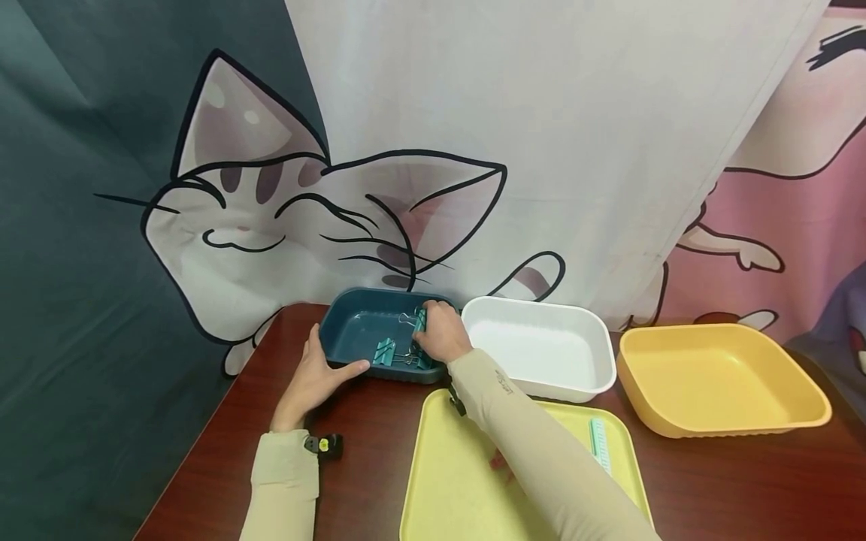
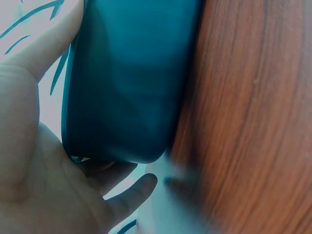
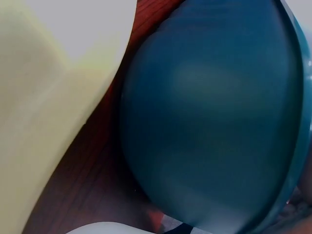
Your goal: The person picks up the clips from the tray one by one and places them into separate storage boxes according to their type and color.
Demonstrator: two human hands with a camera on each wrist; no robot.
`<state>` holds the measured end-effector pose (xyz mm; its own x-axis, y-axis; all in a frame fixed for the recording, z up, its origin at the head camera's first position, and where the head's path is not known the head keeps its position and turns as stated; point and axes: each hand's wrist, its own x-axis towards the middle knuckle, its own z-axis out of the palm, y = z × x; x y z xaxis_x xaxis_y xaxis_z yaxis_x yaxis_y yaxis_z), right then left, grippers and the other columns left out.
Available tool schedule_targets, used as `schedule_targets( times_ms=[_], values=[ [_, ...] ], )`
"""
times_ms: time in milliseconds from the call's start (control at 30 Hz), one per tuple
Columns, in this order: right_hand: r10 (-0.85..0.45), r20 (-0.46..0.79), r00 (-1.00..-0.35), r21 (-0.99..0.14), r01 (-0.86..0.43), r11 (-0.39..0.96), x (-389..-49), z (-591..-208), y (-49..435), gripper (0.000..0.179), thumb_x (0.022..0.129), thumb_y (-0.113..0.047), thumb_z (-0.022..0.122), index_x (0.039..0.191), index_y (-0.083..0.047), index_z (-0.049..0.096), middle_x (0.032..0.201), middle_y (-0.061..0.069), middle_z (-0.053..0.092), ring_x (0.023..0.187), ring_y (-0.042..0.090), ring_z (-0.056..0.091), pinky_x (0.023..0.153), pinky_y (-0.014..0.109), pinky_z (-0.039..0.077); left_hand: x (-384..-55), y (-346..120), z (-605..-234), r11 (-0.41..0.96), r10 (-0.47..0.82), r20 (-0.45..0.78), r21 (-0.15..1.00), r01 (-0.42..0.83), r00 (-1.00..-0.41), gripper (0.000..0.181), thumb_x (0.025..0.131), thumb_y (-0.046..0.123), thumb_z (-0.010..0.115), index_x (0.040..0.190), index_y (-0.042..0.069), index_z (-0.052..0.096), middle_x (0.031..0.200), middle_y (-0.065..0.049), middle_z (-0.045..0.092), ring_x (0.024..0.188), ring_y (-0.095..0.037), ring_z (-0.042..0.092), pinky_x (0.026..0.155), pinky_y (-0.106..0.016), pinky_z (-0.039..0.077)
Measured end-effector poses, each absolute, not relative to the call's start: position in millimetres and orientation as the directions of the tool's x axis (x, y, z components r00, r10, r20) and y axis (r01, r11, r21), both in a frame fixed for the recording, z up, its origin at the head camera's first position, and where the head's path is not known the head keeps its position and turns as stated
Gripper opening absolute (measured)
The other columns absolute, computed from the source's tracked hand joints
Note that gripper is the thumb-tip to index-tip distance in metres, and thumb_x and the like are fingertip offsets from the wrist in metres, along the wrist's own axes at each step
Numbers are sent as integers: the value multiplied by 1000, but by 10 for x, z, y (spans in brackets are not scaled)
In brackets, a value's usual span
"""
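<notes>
A dark blue plastic bin (image 1: 358, 368) stands at the back of the table. Several teal binder clips (image 1: 384, 352) lie inside it, toward the front and right. My right hand (image 1: 443, 333) reaches over the bin's right end with curled fingers and pinches a teal binder clip at the fingertips; the wrist hides part of that end. In the right wrist view the bin's outer wall (image 3: 209, 112) covers most of the hand. My left hand (image 1: 316, 376) rests at the bin's left front corner, thumb along the front rim, extended fingers (image 2: 134, 195) by the end wall.
Right of the blue bin stand a white bin (image 1: 541, 349) and a yellow bin (image 1: 724, 383). A pale yellow tray (image 1: 446, 488) lies in front, bearing a mint-green strip (image 1: 599, 445) and a red object (image 1: 498, 460) partly behind my right sleeve. A printed cloth (image 1: 575, 150) hangs behind.
</notes>
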<state>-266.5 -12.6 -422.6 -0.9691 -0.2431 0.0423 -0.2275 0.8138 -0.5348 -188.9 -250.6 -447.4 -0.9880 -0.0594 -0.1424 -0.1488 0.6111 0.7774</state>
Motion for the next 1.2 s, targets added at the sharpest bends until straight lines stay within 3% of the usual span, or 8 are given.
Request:
schedule_targets(
  times_ms=[833,1200],
  values=[
    [-240,-1,-971,-280,-230,932,-2711,-4323,-261,42,91,-26,75,126,-4,66,114,11,68,94,27,69,82,43,58,-1882,-2506,-4471,620,-59,-133,772,-141,-989,127,83,56,76,159,5,-13,164,-27,4,143,-47,22,110,-70,24],
    [-246,-40,-968,-195,-234,952,-2714,-4341,-288,41,91,-29,75,124,-7,68,110,8,70,93,25,68,80,42,58,-1887,-2517,-4459,616,-59,-141,774,-147,-988,127,83,55,76,159,6,-14,164,-26,4,144,-45,21,111,-69,23]
  ],
)
